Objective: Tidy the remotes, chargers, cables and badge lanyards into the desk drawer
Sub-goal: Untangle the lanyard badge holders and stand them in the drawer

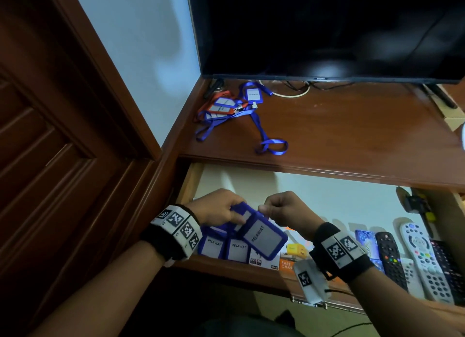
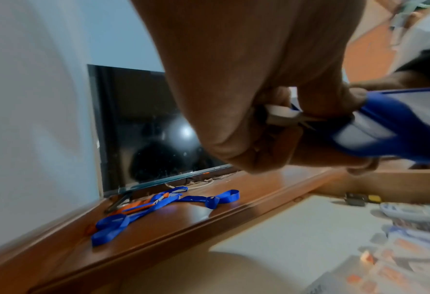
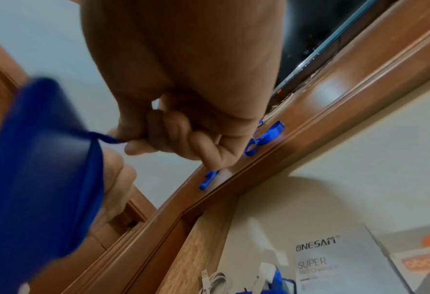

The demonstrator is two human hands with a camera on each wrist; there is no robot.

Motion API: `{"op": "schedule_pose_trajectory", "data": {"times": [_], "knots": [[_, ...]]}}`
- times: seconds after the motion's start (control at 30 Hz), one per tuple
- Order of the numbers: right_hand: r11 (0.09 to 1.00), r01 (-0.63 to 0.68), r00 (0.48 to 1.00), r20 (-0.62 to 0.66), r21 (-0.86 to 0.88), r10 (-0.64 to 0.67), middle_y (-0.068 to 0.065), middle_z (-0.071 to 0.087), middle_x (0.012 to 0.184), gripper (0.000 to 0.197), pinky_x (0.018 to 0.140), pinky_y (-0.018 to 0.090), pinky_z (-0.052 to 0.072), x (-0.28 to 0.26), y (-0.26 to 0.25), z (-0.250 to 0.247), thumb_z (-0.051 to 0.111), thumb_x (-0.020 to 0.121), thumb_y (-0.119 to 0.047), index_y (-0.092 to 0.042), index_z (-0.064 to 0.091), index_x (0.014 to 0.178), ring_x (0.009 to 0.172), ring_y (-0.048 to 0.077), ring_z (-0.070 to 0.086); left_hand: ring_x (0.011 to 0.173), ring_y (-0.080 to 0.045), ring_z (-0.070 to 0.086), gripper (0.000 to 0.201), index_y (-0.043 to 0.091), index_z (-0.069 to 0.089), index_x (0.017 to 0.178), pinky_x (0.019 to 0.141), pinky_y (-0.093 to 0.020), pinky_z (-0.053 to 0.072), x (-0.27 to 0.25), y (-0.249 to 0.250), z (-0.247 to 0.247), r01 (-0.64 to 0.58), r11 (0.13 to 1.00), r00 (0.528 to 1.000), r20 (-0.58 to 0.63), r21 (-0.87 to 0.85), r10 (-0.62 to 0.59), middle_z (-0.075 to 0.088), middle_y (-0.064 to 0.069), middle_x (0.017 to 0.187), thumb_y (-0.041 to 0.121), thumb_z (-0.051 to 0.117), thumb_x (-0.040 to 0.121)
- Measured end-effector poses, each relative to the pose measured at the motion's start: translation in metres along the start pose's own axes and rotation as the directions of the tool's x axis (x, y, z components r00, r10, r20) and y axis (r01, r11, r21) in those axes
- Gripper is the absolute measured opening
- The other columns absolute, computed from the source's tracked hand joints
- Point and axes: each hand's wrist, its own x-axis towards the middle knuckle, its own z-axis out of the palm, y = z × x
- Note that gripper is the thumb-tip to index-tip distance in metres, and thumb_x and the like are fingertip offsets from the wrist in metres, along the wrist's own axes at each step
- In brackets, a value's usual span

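Head view showed both hands over an open desk drawer (image 1: 191,183). The left hand (image 1: 216,207) curled round the top end of a blue badge holder (image 1: 263,233) reading "PELAWAT", fingers closed on its white clip (image 2: 280,114). The right hand (image 1: 283,208) pinched a thin blue strap (image 3: 108,137) at the holder's top between thumb and fingers. The holder hung tilted above two more blue badges (image 1: 225,246) that lay flat in the drawer's front left corner. To the right in the drawer lay charger boxes (image 1: 286,261) and a row of remotes (image 1: 420,258). On the desk top (image 1: 352,135) behind, a tangle of blue and orange lanyards (image 1: 234,110) with badges lay near the left edge, in front of a dark television (image 1: 327,29). A white cable (image 3: 215,281) lay coiled in the drawer.
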Motion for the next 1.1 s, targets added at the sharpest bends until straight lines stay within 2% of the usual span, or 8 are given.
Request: {"op": "schedule_pose_trajectory", "data": {"times": [0.13, 0.3, 0.4, 0.53, 0.63, 0.77, 0.97, 1.1], "knots": [[0.996, 0.053, 0.998, -0.038, 0.074, -0.051, 0.007, 0.053, 0.057, 0.040, 0.047, 0.022, 0.036, 0.001, 0.003, -0.007, 0.059, 0.085, -0.036, -0.002, 0.055, 0.063, 0.050, 0.015, 0.047, 0.089, -0.018, 0.068, 0.007, 0.016, 0.066, 0.093, 0.084, -0.039, 0.055, 0.005, 0.002, 0.005, -0.033, 0.983, 0.988, -0.155, -0.180, 0.005, 0.071, -0.004, 0.095, 0.014, 0.066, 0.087], [0.970, 0.086, 0.996, -0.012, 0.228, -0.086, 0.006, 0.059, 0.059, 0.024, 0.048, 0.021, 0.043, 0.000, 0.008, -0.019, 0.058, 0.090, 0.000, 0.006, 0.058, 0.066, 0.054, 0.017, 0.056, 0.098, -0.024, 0.067, 0.018, 0.010, 0.063, 0.106, 0.088, -0.034, 0.054, 0.009, 0.013, 0.021, -0.128, 0.879, 0.964, -0.265, -0.460, 0.002, 0.069, -0.014, 0.104, 0.002, 0.057, 0.091], [0.908, 0.051, 0.994, -0.105, 0.416, -0.008, 0.004, 0.062, 0.059, 0.018, 0.049, 0.023, 0.045, 0.001, 0.007, -0.022, 0.062, 0.088, -0.005, -0.007, 0.061, 0.070, 0.058, 0.022, 0.054, 0.097, -0.015, 0.065, 0.020, 0.006, 0.059, 0.110, 0.084, -0.023, 0.052, 0.016, 0.029, 0.026, -0.193, 0.796, 0.941, -0.338, -0.573, -0.015, 0.066, -0.009, 0.103, 0.000, 0.053, 0.093], [0.884, 0.143, 0.985, -0.149, 0.446, -0.084, 0.006, 0.061, 0.069, 0.019, 0.053, 0.027, 0.043, 0.005, 0.004, -0.029, 0.067, 0.069, -0.025, -0.011, 0.061, 0.080, 0.062, 0.019, 0.053, 0.113, -0.037, 0.056, 0.024, 0.007, 0.059, 0.110, 0.098, -0.045, 0.046, 0.028, 0.046, 0.026, -0.338, 0.682, 0.886, -0.463, -0.649, -0.001, 0.057, -0.027, 0.116, 0.013, 0.058, 0.086], [0.838, 0.170, 0.985, -0.124, 0.518, -0.123, 0.007, 0.059, 0.070, 0.007, 0.053, 0.027, 0.037, 0.010, -0.004, -0.034, 0.055, 0.082, -0.015, -0.011, 0.062, 0.084, 0.062, 0.018, 0.048, 0.116, -0.042, 0.055, 0.030, 0.008, 0.060, 0.112, 0.102, -0.052, 0.042, 0.033, 0.054, 0.028, -0.412, 0.587, 0.856, -0.517, -0.697, -0.013, 0.059, -0.029, 0.116, 0.014, 0.058, 0.083], [0.810, 0.126, 0.992, -0.052, 0.572, -0.117, 0.002, 0.047, 0.058, 0.026, 0.051, 0.026, 0.027, 0.015, -0.007, -0.031, 0.038, 0.093, 0.006, -0.009, 0.054, 0.079, 0.050, 0.012, 0.034, 0.112, -0.037, 0.055, 0.031, -0.001, 0.057, 0.114, 0.101, -0.049, 0.043, 0.031, 0.057, 0.029, -0.469, 0.484, 0.841, -0.541, -0.738, -0.010, 0.059, -0.025, 0.116, 0.008, 0.054, 0.085], [0.753, -0.078, 0.978, 0.198, 0.654, -0.071, 0.008, 0.049, 0.060, 0.015, 0.048, 0.024, 0.034, 0.024, -0.003, -0.022, 0.048, 0.086, -0.014, -0.007, 0.061, 0.086, 0.050, 0.014, 0.040, 0.097, -0.022, 0.065, 0.016, 0.018, 0.070, 0.094, 0.090, -0.039, 0.051, 0.019, 0.039, 0.021, -0.363, 0.604, 0.846, -0.523, -0.710, -0.106, 0.071, -0.005, 0.095, 0.008, 0.061, 0.085], [0.856, -0.180, 0.983, 0.055, 0.484, 0.176, 0.015, 0.057, 0.069, 0.020, 0.054, 0.030, 0.037, 0.051, 0.018, -0.027, 0.048, 0.090, -0.008, -0.003, 0.065, 0.082, 0.060, 0.027, 0.046, 0.090, -0.028, 0.067, 0.008, 0.008, 0.066, 0.094, 0.086, -0.047, 0.053, 0.014, -0.010, 0.016, -0.037, 0.826, 0.830, -0.478, -0.562, -0.287, 0.070, -0.010, 0.091, 0.004, 0.063, 0.087]]}}
